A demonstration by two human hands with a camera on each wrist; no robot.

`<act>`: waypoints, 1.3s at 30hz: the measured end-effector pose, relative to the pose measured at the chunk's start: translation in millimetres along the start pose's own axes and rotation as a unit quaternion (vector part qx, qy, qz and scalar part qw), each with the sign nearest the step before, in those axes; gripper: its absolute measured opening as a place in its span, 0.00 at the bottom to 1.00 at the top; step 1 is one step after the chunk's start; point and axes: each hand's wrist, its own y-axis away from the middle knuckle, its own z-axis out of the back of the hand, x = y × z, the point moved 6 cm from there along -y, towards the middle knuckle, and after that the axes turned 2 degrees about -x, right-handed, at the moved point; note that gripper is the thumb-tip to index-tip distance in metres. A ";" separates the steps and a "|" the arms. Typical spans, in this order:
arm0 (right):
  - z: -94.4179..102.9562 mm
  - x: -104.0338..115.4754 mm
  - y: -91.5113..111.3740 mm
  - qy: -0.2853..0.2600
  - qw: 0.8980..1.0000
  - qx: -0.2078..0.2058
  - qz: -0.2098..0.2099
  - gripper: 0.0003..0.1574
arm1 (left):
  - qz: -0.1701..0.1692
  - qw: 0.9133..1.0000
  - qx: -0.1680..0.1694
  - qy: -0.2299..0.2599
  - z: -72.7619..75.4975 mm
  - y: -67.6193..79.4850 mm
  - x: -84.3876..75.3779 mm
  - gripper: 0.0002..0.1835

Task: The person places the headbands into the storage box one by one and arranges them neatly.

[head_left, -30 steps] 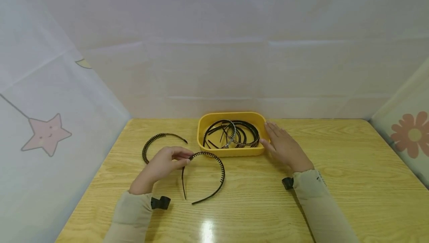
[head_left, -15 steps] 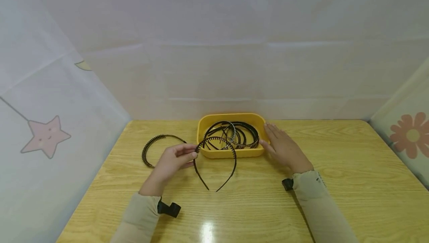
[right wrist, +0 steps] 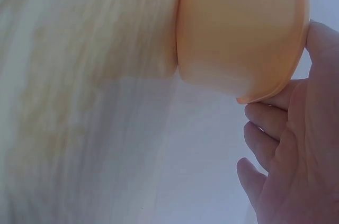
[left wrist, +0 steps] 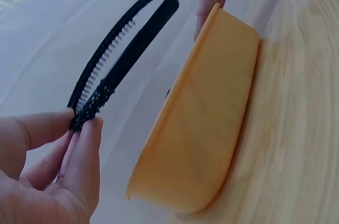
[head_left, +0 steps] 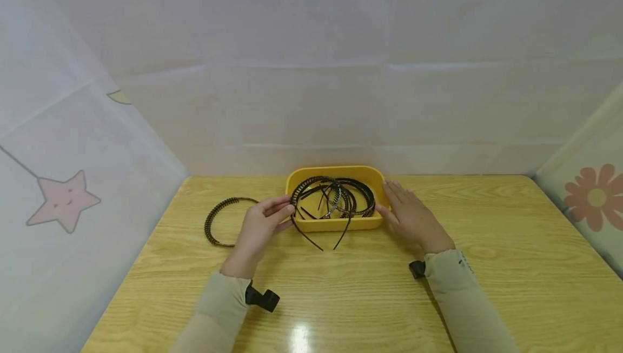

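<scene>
My left hand (head_left: 260, 228) pinches a black toothed headband (left wrist: 136, 47) between thumb and fingers. In the head view this headband overlaps the yellow plastic bin (head_left: 336, 225), its two tips pointing toward me past the front wall. The left wrist view shows it raised beside the bin's rim. Several headbands (head_left: 371, 193), mostly black and one with a silvery band, lie inside the bin. My right hand (head_left: 413, 215) rests against the bin's right end with fingers extended, its thumb at the rim in the right wrist view.
Another dark headband with a coiled-looking band (head_left: 209, 223) lies on the wooden table (head_left: 340, 299), left of the bin and partly behind my left hand. A pale cloth wall (head_left: 311, 115) rises right behind the table's back edge, with printed cloth at both sides.
My left hand has carried the pinched headband right and away from me, from in front of the bin to over it. My right hand has stayed at the bin's right end.
</scene>
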 end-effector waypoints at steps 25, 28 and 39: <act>1.9 1.2 2.4 -0.005 1.000 0.002 0.009 0.46 | -0.021 0.997 -0.067 0.043 -46.2 -41.2 -1.0 0.21; 1.8 2.2 2.3 -0.009 1.000 0.006 0.007 0.46 | -0.027 0.997 -0.068 0.017 -48.1 -43.8 -0.3 0.20; 0.2 1.0 1.2 -0.020 1.000 0.000 0.009 0.46 | -0.015 0.997 -0.049 -0.049 -67.8 -39.6 -14.9 0.20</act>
